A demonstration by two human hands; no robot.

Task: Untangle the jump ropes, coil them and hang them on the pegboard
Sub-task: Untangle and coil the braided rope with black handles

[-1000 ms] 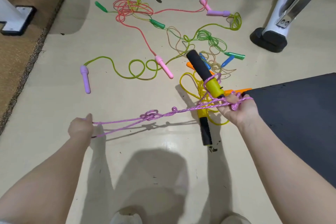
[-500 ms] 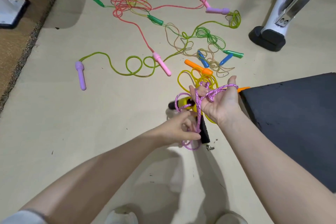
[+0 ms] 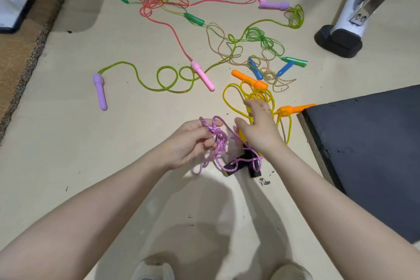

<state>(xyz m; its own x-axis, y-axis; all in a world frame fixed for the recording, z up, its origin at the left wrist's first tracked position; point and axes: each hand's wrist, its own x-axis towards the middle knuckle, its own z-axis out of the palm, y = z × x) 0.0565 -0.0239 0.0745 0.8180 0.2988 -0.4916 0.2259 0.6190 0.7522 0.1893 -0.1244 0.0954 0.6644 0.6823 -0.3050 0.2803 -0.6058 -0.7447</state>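
Note:
My left hand (image 3: 189, 141) grips a bunch of the purple braided rope (image 3: 218, 143), with loops over its thumb and fingers. The rope hangs down and runs over two black foam handles (image 3: 241, 163) that dangle below my right hand (image 3: 261, 129). My right hand's palm faces down with the fingers spread; what it holds underneath is hidden. Behind it lies a yellow rope (image 3: 234, 98) with orange handles (image 3: 248, 79). Further back lie tangled ropes: a pink one (image 3: 159, 0), a green one (image 3: 263, 38) and an olive one (image 3: 168, 79) with a lilac handle (image 3: 100, 91).
A dark mat (image 3: 363, 148) covers the floor at the right. A white machine leg on a black foot (image 3: 338, 41) stands at the upper right. A brown carpet edge (image 3: 27, 52) runs along the left. My shoes (image 3: 154, 268) show at the bottom.
The rope was stretched wide between both hands; the hands came together. Now my left hand holds the gathered loops, my right hand has turned palm down, and the black handles hang below.

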